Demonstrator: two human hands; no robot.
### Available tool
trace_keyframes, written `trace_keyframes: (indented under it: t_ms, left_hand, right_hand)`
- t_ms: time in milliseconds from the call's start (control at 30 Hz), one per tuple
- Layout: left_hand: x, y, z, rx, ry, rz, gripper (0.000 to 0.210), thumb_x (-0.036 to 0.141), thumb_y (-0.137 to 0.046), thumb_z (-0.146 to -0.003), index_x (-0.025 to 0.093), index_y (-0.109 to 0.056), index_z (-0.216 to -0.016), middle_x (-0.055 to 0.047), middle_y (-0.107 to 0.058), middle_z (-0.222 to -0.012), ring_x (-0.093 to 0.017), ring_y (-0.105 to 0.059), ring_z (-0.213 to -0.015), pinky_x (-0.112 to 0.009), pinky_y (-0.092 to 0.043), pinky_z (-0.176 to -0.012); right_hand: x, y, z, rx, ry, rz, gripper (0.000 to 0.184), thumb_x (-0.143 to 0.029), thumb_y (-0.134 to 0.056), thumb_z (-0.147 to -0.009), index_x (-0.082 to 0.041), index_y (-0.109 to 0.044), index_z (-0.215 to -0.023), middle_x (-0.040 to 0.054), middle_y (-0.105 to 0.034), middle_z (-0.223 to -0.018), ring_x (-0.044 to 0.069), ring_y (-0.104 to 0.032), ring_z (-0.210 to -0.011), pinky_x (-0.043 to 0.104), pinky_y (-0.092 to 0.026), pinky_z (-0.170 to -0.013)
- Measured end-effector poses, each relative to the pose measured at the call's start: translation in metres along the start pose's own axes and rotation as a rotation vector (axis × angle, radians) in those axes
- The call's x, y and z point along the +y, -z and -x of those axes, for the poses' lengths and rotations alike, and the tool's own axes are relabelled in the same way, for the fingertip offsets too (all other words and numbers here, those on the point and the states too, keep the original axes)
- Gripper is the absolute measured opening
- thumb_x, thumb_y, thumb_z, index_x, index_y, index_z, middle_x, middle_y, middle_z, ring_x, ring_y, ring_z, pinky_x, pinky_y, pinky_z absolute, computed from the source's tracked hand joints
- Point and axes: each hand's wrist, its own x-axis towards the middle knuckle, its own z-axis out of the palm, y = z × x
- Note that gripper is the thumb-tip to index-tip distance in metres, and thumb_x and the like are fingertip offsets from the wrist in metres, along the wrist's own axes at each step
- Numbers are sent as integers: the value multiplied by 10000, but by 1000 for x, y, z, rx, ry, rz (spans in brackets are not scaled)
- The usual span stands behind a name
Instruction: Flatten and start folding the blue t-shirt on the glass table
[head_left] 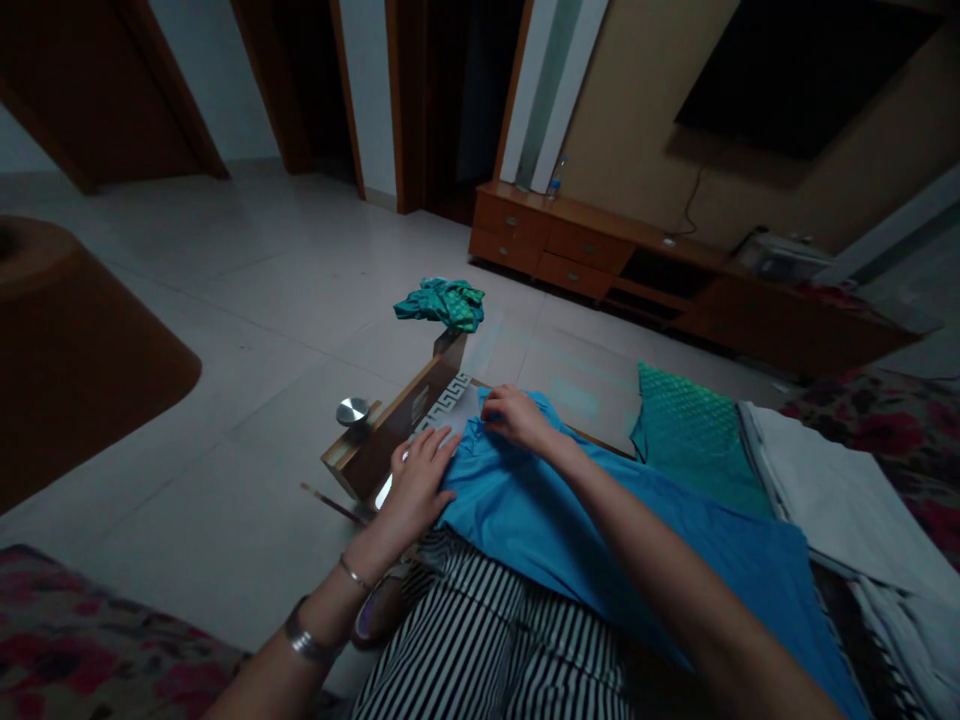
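Pinching the far edge of the blue garment [570,520], the right hand [517,415] has its fingers curled closed on the cloth near the patterned corner of the low table [397,415]. Just beside it, the left hand [416,480] lies flat and open, palm down, pressing the garment's near corner against the table top; two bangles [319,625] circle that wrist. The blue garment spreads from the table back across the person's lap, covering part of the black-and-white striped trousers [480,640].

From the same head view, a small round metal bowl [352,410] stands on the table's left end, apart from both hands. A crumpled green cloth [442,302] sits past the table's far end. To the right, a teal cloth [690,440] and a pale folded cloth [825,490] lie side by side, touching the blue one. A long wooden cabinet [600,255] runs along the back wall.
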Motion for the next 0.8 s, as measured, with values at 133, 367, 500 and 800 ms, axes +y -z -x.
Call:
trace_keyframes:
  t_ms: [133, 367, 500, 800]
  left_hand:
    - [7, 2, -15, -123, -98, 35, 450, 161, -637, -781, 221, -549, -1218, -89, -612, -1145, -285, -475, -1119, -503, -277, -998]
    - [25, 20, 4, -83, -158, -93, 106, 248, -645, -806, 176, -585, -857, -81, -576, -1011, -276, -477, -1019, -481, -306, -938]
    - [28, 24, 23, -121, -172, -35, 108, 254, -612, -848, 179, -561, -905, -73, -583, -1032, -244, -494, -989, -434, -329, -926]
    - [25, 4, 31, -105, -55, 21, 177, 198, -518, -899, 191, -574, -1067, -68, -622, -1037, -239, -508, -985, -382, -343, -845]
  right_hand:
    - [4, 15, 38, 197, -7, -281, 104, -129, -573, -773, -187, -604, -854, 54, -662, -997, 191, -577, -959, 329, -424, -878]
    - [8, 29, 111, 110, -10, -219, 134, -76, -518, -771, -179, -571, -839, 45, -608, -844, 174, -546, -816, 299, -423, -767]
    - [10, 37, 135, -137, 3, -162, 110, -125, -559, -837, -185, -633, -892, 59, -625, -911, 179, -559, -876, 293, -431, -779]
    - [-6, 16, 72, -144, 172, 9, 347, 13, -511, -789, -200, -681, -1004, 82, -608, -1140, 215, -511, -1081, 346, -401, -896]
